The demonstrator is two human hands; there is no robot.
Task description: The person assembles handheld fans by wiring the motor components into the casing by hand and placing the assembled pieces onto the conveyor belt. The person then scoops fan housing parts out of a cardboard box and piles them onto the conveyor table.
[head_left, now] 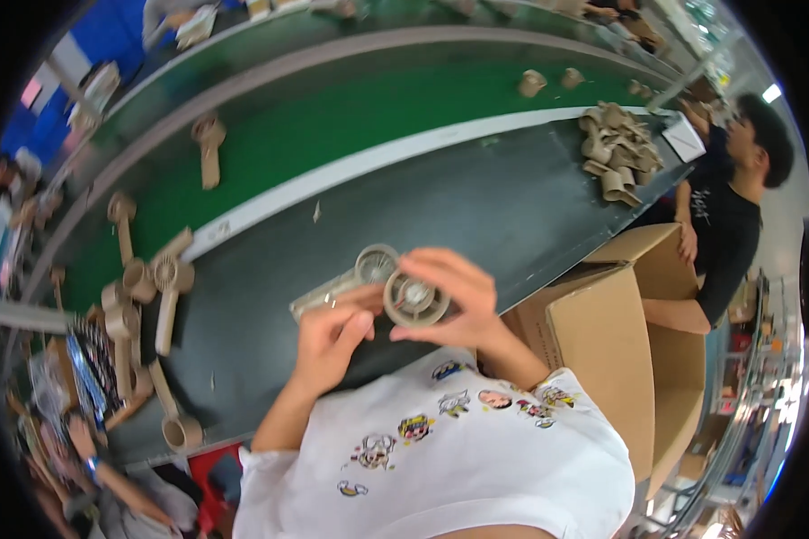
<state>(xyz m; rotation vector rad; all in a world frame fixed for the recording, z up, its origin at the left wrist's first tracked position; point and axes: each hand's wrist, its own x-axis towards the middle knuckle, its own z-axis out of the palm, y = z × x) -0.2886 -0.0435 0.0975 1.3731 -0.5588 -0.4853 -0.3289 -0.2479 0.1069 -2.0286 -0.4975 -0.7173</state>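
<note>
Right now, the right hand's (463, 301) thumb and fingers pinch a round beige fan head (416, 301) by its rim, in front of the white shirt (458, 449). Beside it the left hand's (326, 346) fingers curl; whether they grip anything, I cannot tell. Just beyond sits another fan shell (379, 262); farther out, the dark tabletop (503, 207) carries a beige heap (620, 148).

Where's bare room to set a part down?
The tabletop is bare between the white strip, right hand and tan parts heap; a smaller patch separates the left hand from tan fan housings. Both heap and left end are crowded.
</note>
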